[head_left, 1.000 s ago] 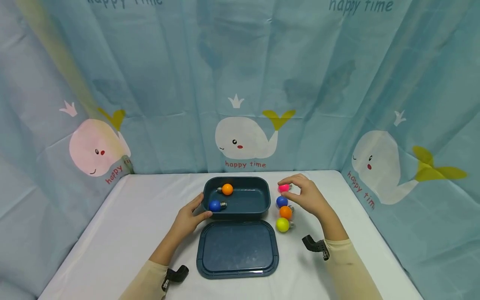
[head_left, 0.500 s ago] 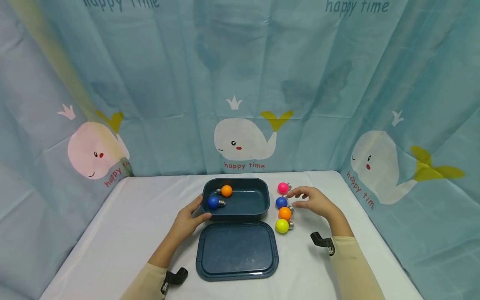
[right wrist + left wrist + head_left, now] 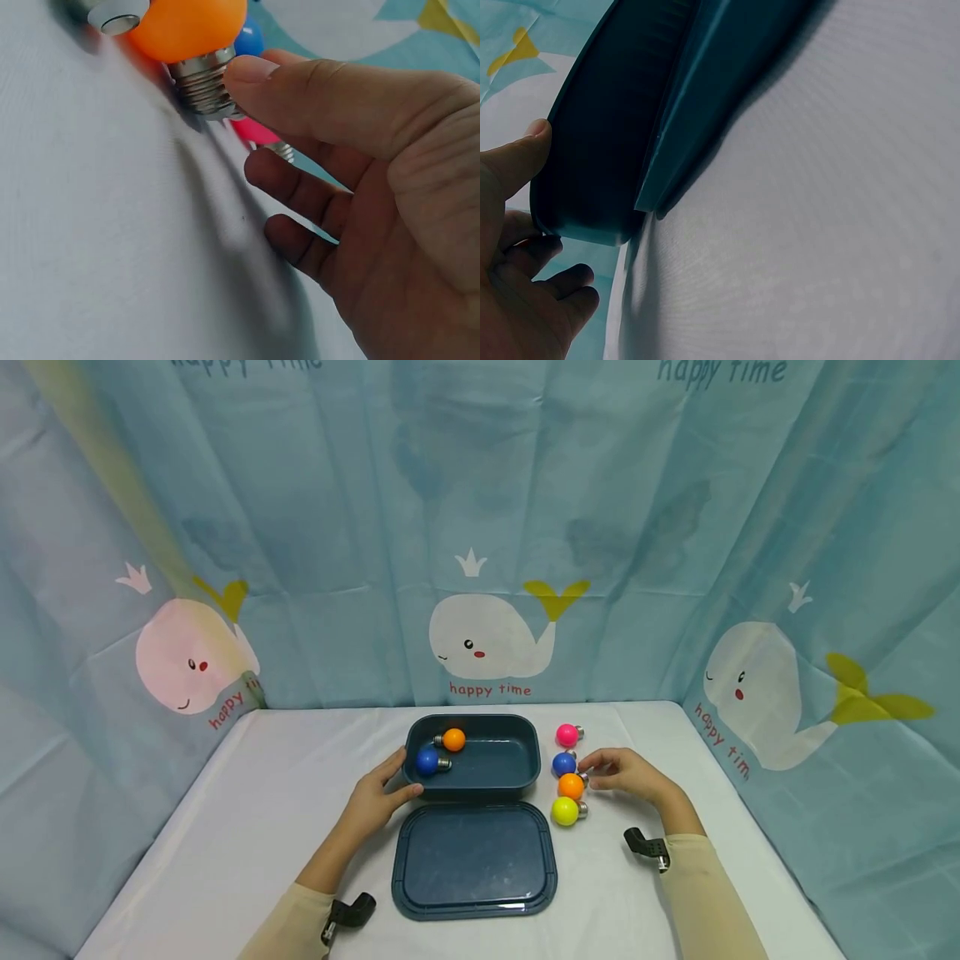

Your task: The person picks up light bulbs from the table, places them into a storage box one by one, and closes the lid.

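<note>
My left hand holds the left end of a dark blue-green plastic box, its thumb at the near corner and its fingers along the end wall. An orange light bulb and a blue one lie inside. To the box's right, several bulbs form a column: pink, blue, orange and yellow. Beside them is my right hand, thumb and index apart around the screw base of the orange bulb. In the right wrist view the thumb overlaps that base and hides the index fingertip.
The box's lid lies flat on the white cloth just in front of the box. Blue curtains with whale prints stand at the table's back and sides. A black wrist camera sits on each sleeve.
My right hand has drawn back from the pink bulb and come down to the orange bulb in the column. In the box, the blue bulb has shifted slightly away from me. My left hand stays put.
</note>
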`<move>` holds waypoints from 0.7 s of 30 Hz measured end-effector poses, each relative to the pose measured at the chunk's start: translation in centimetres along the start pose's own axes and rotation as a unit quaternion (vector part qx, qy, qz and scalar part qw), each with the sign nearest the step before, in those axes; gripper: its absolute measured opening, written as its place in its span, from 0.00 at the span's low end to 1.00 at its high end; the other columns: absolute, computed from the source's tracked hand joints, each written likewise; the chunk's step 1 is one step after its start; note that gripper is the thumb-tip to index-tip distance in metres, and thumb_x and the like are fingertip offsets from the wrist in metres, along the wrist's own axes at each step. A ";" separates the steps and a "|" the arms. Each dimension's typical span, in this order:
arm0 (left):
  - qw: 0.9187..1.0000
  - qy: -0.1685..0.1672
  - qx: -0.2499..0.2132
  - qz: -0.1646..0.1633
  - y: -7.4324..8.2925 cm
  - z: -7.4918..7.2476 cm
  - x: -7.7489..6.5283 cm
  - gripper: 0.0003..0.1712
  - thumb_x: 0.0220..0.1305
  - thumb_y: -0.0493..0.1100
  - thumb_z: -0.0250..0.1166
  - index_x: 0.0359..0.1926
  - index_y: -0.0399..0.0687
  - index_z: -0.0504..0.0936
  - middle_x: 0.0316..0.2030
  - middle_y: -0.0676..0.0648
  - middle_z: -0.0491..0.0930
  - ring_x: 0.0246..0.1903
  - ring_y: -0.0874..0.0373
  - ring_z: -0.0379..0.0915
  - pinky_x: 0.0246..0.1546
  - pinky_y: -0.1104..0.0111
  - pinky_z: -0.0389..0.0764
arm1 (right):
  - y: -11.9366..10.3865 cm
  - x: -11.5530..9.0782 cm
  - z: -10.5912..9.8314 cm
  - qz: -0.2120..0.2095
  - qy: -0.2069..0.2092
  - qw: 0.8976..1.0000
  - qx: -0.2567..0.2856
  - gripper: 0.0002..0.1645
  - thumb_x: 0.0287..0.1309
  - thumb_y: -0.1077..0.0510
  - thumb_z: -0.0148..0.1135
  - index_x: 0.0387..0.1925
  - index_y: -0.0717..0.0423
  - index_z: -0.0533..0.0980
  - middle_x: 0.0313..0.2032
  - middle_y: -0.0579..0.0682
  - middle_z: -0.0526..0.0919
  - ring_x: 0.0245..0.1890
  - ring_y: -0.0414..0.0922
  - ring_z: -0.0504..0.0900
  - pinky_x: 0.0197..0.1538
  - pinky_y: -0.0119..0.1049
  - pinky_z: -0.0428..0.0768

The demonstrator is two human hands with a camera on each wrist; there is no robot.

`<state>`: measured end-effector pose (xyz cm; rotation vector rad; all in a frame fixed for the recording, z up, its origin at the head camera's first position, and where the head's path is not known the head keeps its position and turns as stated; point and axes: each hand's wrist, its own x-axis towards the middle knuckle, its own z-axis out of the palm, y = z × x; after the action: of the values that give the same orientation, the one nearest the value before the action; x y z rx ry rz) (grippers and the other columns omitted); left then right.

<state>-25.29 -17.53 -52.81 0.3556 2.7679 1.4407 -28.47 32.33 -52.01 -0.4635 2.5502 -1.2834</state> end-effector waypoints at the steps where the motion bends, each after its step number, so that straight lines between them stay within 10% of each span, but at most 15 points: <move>1: 1.000 0.000 0.000 0.000 0.0 0.0 0.0 0.51 0.65 0.55 0.72 0.80 0.47 0.56 0.80 0.44 0.54 0.78 0.42 0.50 0.75 0.44 0.58 | 0.1 0.0 0.1 -0.003 -0.001 1.000 0.002 0.20 0.60 0.56 0.75 0.54 0.53 0.83 0.53 0.54 0.85 0.49 0.51 0.79 0.52 0.34 0.79; 21: 1.000 -0.002 0.009 -0.004 0.0 -0.1 0.0 0.52 0.65 0.58 0.71 0.80 0.48 0.56 0.80 0.44 0.54 0.78 0.41 0.51 0.74 0.43 0.59 | 0.9 0.3 1.2 0.021 -0.004 1.000 0.017 0.18 0.55 0.55 0.78 0.49 0.45 0.84 0.51 0.47 0.84 0.54 0.50 0.78 0.68 0.56 0.74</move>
<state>-25.27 -17.58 -52.74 0.3458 2.7776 1.4143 -28.45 31.87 -53.45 -0.4052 2.5134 -1.3067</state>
